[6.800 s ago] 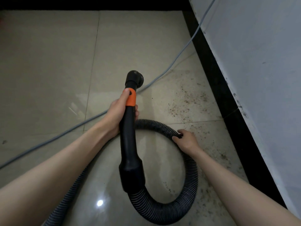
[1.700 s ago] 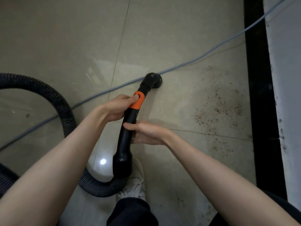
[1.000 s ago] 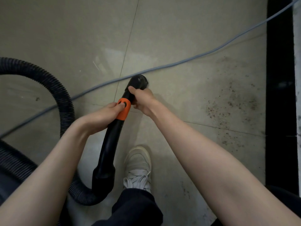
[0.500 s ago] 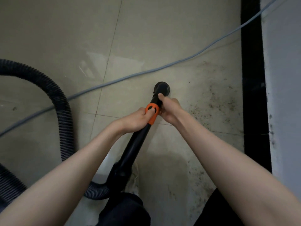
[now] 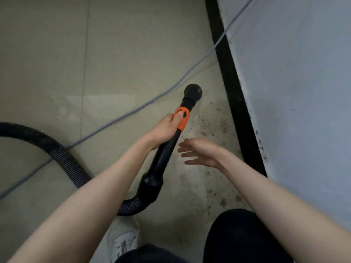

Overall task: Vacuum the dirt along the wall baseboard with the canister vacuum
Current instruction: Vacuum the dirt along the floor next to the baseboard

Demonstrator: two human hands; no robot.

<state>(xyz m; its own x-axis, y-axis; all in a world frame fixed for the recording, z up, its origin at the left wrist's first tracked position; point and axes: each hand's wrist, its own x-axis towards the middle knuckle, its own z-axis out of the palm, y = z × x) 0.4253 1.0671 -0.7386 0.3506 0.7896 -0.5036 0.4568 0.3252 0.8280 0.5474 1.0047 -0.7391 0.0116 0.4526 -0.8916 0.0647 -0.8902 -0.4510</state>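
left hand [image 5: 164, 130] fingers curled round vacuum wand [image 5: 167, 149], right hand [image 5: 199, 152] fingers spread, holding nothing

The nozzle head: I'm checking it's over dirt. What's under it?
The nozzle head covers tile floor beside the dirt specks. Whatever lies beneath it is hidden.

The floor [image 5: 133, 54] is smooth, faintly glossy beige tile, speckled with gritty brown dirt [image 5: 212, 130] just beside the glossy black baseboard [image 5: 237, 111]. Above the baseboard the wall [image 5: 294, 92] is matt, pale painted plaster, slightly scuffed. The wand [image 5: 167, 149] is smooth black plastic with a matt orange plastic collar [image 5: 183, 118], and its hose [image 5: 64, 158] is ribbed plastic.
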